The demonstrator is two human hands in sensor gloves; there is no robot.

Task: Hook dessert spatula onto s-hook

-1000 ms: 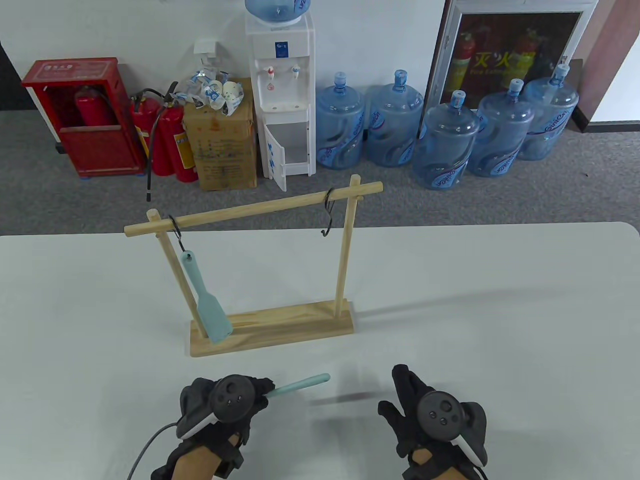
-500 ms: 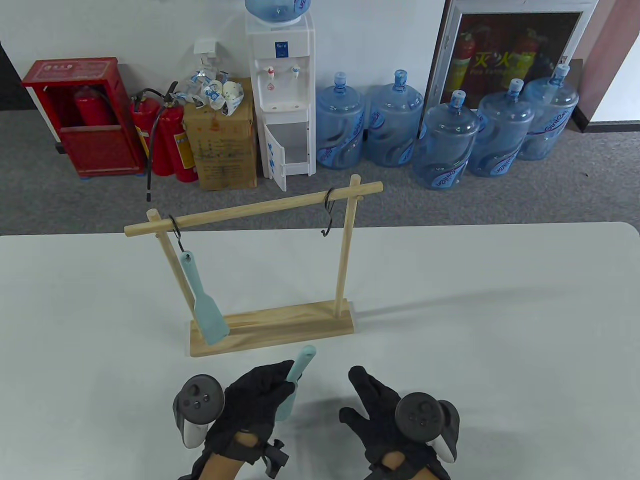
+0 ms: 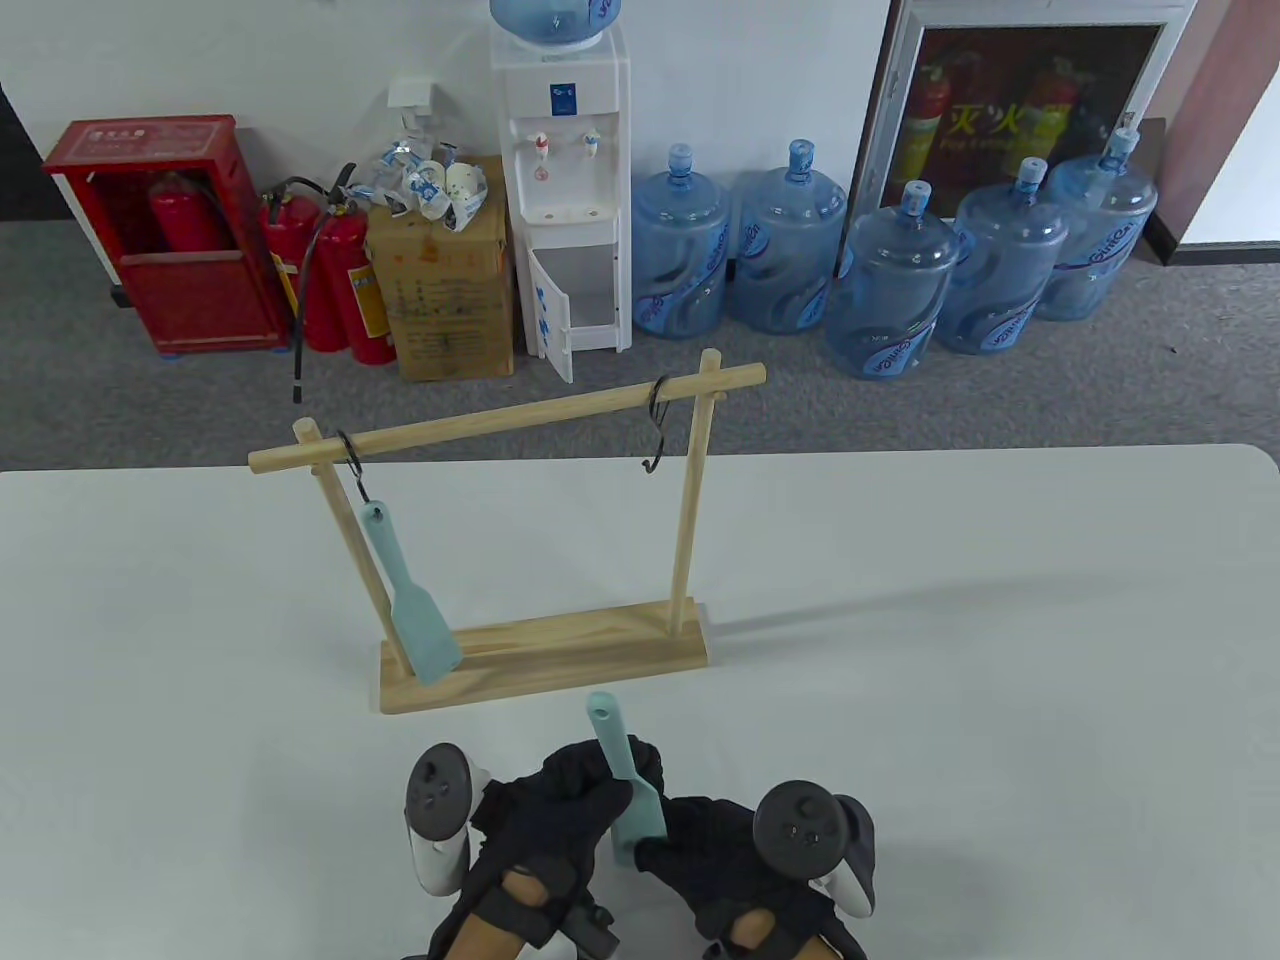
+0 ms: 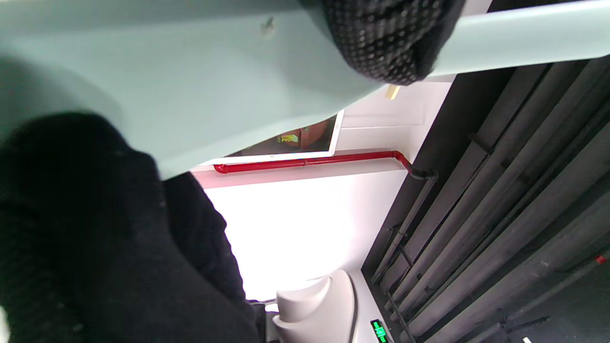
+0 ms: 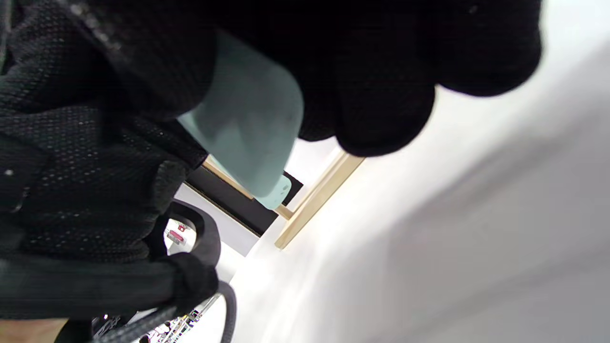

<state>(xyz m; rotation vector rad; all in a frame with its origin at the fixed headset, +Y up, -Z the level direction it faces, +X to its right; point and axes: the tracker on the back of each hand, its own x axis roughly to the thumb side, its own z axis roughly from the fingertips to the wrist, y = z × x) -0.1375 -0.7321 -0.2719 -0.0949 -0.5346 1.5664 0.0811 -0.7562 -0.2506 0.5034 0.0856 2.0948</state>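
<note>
We hold the pale teal silicone dessert spatula [image 3: 625, 780] above the white table's [image 3: 1000, 650] near edge, handle hole up: left hand [image 3: 545, 810] grips the handle, right hand [image 3: 715, 850] pinches the blade. Risk: a slipping handover could drop it, or the hole could miss the free black wire s-hook [image 3: 655, 430]. Count: two spatulas, one already hung [image 3: 410, 600]; two hooks; one wooden rack [image 3: 545, 655].
</note>
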